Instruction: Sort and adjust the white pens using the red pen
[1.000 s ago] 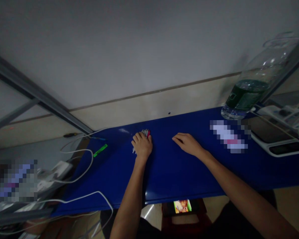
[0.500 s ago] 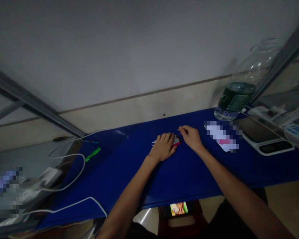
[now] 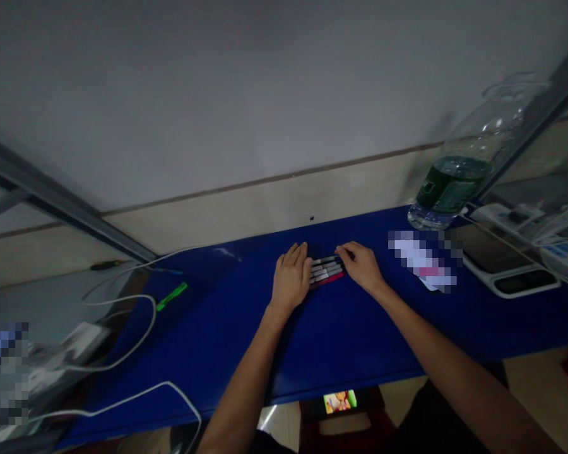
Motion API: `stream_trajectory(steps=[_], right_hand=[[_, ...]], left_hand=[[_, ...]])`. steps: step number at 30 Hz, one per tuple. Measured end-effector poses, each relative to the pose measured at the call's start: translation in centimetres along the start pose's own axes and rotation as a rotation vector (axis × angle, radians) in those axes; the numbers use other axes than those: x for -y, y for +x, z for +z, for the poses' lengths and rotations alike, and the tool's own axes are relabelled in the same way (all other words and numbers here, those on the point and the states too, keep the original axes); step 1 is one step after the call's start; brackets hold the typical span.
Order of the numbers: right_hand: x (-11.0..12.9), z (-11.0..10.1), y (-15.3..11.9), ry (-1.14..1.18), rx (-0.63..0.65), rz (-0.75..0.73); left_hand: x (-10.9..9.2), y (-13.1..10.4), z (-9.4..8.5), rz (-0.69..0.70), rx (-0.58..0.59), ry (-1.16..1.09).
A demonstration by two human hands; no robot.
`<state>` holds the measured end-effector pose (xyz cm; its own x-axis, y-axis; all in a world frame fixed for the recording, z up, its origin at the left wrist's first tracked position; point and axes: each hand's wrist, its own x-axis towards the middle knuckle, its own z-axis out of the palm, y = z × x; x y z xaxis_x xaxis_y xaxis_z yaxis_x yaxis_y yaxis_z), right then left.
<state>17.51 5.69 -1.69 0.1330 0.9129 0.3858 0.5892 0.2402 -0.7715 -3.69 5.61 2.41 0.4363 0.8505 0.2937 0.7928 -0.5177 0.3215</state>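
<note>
Sitting nearest, below the front edge of the blue desk [image 3: 218, 340], a red stool [image 3: 343, 440] bears a lit screen [image 3: 339, 401]. Above it, both forearms reach in over the desktop towards a row of pens [image 3: 325, 272].

The left hand [image 3: 291, 275] lies palm down with its fingers stretched out close together, covering the pens' left ends. It has changed most: 1.0 s ago it was on the pens well apart from the right hand, and 0.5 s ago it spread across most of the row near that hand. It has now drawn back leftward, leaving much of the barrels bare, several pale and 1 red, lying side by side.

The right hand [image 3: 361, 266] has its fingers curled and its fingertips at the dark right end of the farthest pen; I cannot tell whether they grip it or only touch it. So the row now lies between the 2 hands, with a hand at each end, which seems to suit lining the pens up.

Off to the left lies a green strip [image 3: 171, 296], near a white cable [image 3: 155, 309]. Farther back on the right stands a large clear bottle [image 3: 454, 183], with the pale wall [image 3: 265, 94] behind.
</note>
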Motion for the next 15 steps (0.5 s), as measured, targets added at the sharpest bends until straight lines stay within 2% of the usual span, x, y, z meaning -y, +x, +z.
stream_trajectory(steps=[3,6,8,11,15], right_hand=[[0.4,0.2,-0.1,0.146,0.004,0.055],[0.6,0.6,-0.4,0.303,0.028,0.151],[0.9,0.9,-0.6,0.361,0.046,0.198],[1.3,1.1,-0.9,0.462,0.077,0.263],[1.5,1.6,-1.3,0.605,0.106,0.287]], left_hand=[[1.6,-0.2,-0.2,-0.325,-0.141,-0.357],[2.2,-0.3,0.6,-0.596,-0.251,-0.737],[2.0,-0.3,1.5,-0.661,-0.336,-0.949],[0.9,-0.5,2.7,-0.657,-0.408,-1.155],[-0.6,-0.9,3.0,-0.668,-0.405,-1.183]])
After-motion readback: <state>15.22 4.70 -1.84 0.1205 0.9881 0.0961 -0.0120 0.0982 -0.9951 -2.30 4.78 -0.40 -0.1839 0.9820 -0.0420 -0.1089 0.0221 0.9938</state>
